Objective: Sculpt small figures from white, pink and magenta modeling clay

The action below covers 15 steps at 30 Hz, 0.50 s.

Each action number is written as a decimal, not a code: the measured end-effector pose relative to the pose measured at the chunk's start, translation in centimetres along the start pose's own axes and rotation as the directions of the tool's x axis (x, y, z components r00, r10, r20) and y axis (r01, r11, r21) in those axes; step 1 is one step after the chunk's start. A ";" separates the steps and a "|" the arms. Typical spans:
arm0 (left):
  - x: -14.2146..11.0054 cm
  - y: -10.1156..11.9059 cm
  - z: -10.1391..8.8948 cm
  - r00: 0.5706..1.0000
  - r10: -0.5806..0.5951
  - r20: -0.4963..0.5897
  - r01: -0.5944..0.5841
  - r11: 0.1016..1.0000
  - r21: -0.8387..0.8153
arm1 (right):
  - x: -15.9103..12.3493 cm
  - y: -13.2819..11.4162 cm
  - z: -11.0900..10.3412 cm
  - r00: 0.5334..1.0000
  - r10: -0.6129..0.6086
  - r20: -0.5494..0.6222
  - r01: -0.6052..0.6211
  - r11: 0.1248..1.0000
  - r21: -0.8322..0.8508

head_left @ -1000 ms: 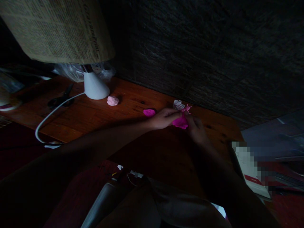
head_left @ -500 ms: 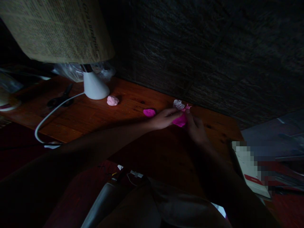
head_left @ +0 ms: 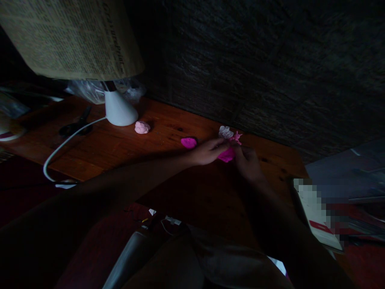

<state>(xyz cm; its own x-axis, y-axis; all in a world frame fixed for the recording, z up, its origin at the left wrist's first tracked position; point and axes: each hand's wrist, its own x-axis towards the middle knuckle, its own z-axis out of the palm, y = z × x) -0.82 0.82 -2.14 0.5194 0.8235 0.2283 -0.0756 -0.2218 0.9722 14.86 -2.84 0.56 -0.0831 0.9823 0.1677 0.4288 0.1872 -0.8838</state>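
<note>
Between my two hands is a flattened magenta lump of modelling clay [head_left: 226, 155]. My left hand [head_left: 209, 151] grips it from the left, thumb and fingers closed on its upper edge. From the right my right hand [head_left: 248, 161] pinches the same lump near its top corner. Just beyond the fingers lie a whitish petal-shaped piece [head_left: 225, 131] and a small pink piece with thin points [head_left: 236, 138]. Behind my left wrist rests a smaller magenta clay piece [head_left: 189, 142]. The dim light hides the fingertips in part.
A lamp with a white base [head_left: 120, 109] and newsprint shade [head_left: 81, 40] stands at the left, beside a pale pink lump [head_left: 142, 127]. Its white cord [head_left: 55, 150] curves past dark scissors [head_left: 76, 125]. A dark wall [head_left: 240, 72] backs the wooden table [head_left: 162, 116]. A book [head_left: 319, 216] lies at the right.
My right fingers rise to the lump's top corner and then settle slightly lower. The magenta clay shifts a little between my hands. The other pieces stay put.
</note>
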 end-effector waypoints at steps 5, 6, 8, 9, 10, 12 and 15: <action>0.0 -0.2 -0.1 0.995 0.083 0.048 -0.085 0.995 0.045 | 0.0 -0.1 -0.3 0.999 0.042 0.031 -0.043 0.999 0.031; -0.1 -0.2 -0.1 0.995 0.083 0.053 -0.086 0.995 0.058 | 0.0 -0.1 -0.3 0.998 0.055 0.038 -0.056 0.998 0.039; -0.1 -0.1 -0.1 0.995 0.073 0.064 -0.078 0.994 0.072 | 0.0 -0.1 -0.4 0.995 0.083 0.047 -0.086 0.995 0.050; -0.1 -0.1 -0.1 0.995 0.069 0.067 -0.073 0.995 0.067 | 0.0 -0.1 -0.4 0.995 0.091 0.049 -0.094 0.994 0.053; -0.1 -0.1 -0.1 0.996 0.069 0.063 -0.072 0.996 0.055 | 0.0 -0.2 -0.4 0.995 0.092 0.049 -0.095 0.994 0.056; -0.1 0.0 -0.1 0.997 0.067 0.037 -0.068 0.997 0.030 | 0.0 -0.4 -0.3 0.995 0.084 0.049 -0.087 0.995 0.053; -0.1 0.5 0.0 0.999 0.034 -0.015 -0.034 0.999 -0.001 | -0.1 -0.5 -0.2 0.995 0.084 0.050 -0.086 0.995 0.042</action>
<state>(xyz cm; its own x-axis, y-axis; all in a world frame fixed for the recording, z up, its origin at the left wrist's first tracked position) -0.92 0.67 -1.71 0.5038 0.8231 0.2622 -0.0938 -0.2496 0.9638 14.79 -3.03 1.09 -0.0916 0.9932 0.0713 0.3966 0.1021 -0.9123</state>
